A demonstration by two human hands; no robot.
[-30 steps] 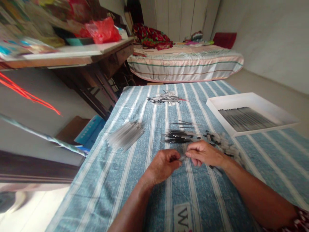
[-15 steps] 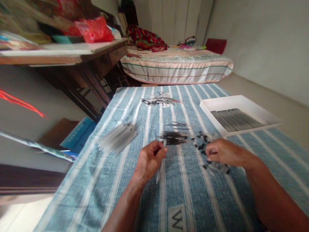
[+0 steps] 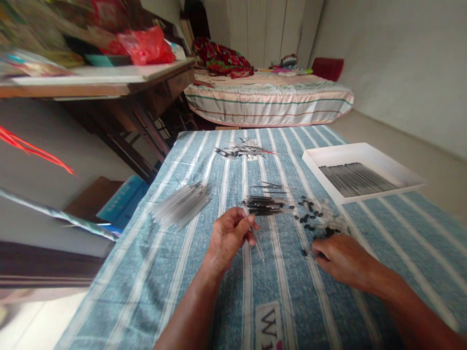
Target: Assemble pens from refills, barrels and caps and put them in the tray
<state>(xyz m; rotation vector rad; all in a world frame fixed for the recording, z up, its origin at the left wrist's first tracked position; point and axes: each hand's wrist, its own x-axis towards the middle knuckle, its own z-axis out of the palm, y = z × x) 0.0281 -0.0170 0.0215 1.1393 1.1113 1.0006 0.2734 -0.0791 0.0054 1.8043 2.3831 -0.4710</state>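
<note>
Between the thumb and fingers of my left hand is a clear pen barrel, slanting down to the right. My right hand is closed at the near edge of a loose heap of black and clear pen caps. Its fingertips are partly hidden, so I cannot make out what they hold. Just beyond my left hand lies a bundle of dark pen refills. A stack of translucent barrels rests to the left.
At the right stands a white box with a row of dark-looking pens. Farther back are scattered pen parts. Everything lies on a blue striped cloth. A side table is at the left, a bed beyond.
The barrel in my left hand has swung so its lower end points right instead of left. My right hand has moved nearer to me, at the heap's near edge.
</note>
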